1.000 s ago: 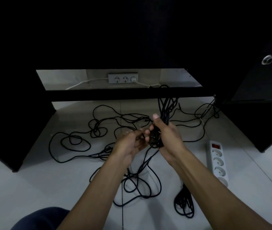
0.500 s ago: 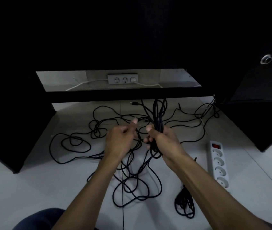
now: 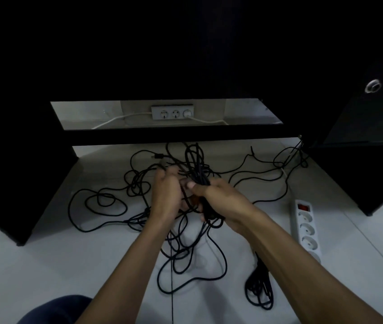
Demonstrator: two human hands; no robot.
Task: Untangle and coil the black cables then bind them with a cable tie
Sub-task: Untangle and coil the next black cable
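Both your hands work the black cables (image 3: pixel 139 183).
Your right hand (image 3: pixel 223 202) grips a gathered bunch; your left hand (image 3: pixel 166 195) curls round strands beside it (blurred).

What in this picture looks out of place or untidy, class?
The black cables sprawl in tangled loops across the floor instead of lying coiled. Only the bunch gripped by the right hand is gathered; the left hand works at it. The power strip lies loose nearby.

A single head-worn wide-angle view looks forward and steeply down from close above the person's own forearms, taking in the tiled floor (image 3: pixel 45 265) and dark cabinet (image 3: pixel 185 54) beyond.
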